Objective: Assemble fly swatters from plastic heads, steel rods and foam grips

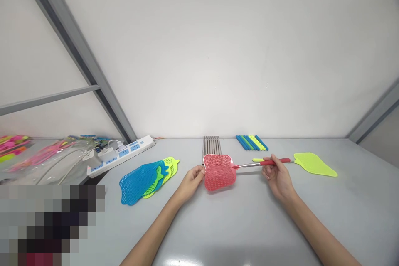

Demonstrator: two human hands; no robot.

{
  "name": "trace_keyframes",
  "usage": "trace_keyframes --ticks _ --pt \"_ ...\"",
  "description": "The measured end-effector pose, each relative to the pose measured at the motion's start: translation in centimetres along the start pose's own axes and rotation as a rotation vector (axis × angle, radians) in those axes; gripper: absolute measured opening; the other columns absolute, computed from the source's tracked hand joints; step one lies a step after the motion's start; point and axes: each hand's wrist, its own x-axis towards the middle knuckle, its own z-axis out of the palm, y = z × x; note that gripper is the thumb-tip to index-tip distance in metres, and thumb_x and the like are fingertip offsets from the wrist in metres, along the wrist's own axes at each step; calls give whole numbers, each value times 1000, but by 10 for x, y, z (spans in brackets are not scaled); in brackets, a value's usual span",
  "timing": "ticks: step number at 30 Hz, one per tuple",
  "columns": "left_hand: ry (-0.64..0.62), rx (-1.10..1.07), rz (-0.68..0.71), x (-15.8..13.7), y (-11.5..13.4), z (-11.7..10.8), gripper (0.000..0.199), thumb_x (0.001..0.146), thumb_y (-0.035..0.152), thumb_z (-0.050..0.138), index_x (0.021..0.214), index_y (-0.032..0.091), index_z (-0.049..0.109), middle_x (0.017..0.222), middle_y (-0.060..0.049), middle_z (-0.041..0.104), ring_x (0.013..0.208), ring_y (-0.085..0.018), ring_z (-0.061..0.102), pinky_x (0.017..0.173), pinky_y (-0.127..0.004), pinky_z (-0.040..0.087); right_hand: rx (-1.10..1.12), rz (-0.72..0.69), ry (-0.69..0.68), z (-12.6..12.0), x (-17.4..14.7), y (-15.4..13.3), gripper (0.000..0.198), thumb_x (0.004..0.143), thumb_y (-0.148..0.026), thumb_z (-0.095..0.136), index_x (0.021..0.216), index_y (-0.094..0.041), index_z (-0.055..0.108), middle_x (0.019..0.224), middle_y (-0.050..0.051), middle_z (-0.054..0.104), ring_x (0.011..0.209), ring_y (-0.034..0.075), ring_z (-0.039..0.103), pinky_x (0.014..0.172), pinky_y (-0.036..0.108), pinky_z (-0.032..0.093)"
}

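Red flyswatter (235, 166) | left hand (191, 183) pinching head (219, 174) | right hand (279, 179) gripping handle (284, 160) | pink pieces (43, 156) among clear plastic (56, 168)

You can read no words, labels, brands, numbers or signs from here, neither on the red fly swatter (220, 173) you hold nor on the power strip (121, 156).

Bare L forearm (156, 228) runs from bottom edge, left of ctr, up-rt to L hand (190, 182), nr lower ctr, pinching. Bare R forearm (319, 226) angles from lower rt up-left to R hand (280, 181), palm partly showing, curled in grip.
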Motion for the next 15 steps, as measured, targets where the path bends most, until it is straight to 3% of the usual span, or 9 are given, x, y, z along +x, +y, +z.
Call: trace_keyframes --ticks 5,9,12,15 --pt "-1 -9 3 -1 5 1 24 76 36 43 76 14 52 63 2 48 56 -9 41 53 -19 32 -2 63 -79 5 -1 -5 17 67 -25 58 84 -20 59 54 -3 44 48 9 41 41 22 35" --pt "11 -31 13 -2 7 3 22 77 33 40 78 15 52 69 0 51 61 -10 45 57 -21 35 -21 108 -105 5 -2 -3 18 69 -27 57 86 -20 59 63 -1 48 57 10 45 47 21 40" --pt "20 -39 4 -1 5 3 20 76 31 40 71 15 51 61 2 48 53 -9 43 53 -21 34 -24 66 -75 2 1 -1 13 70 -29 56 78 -20 60 64 0 48 60 11 46 51 22 42" --pt "24 -47 -17 1 2 2 18 74 28 39 66 15 48 55 2 47 49 -9 42 52 -21 34 -8 -66 -9 -4 7 -12 13 69 -31 56 75 -20 59 61 -1 46 59 11 47 54 24 42"
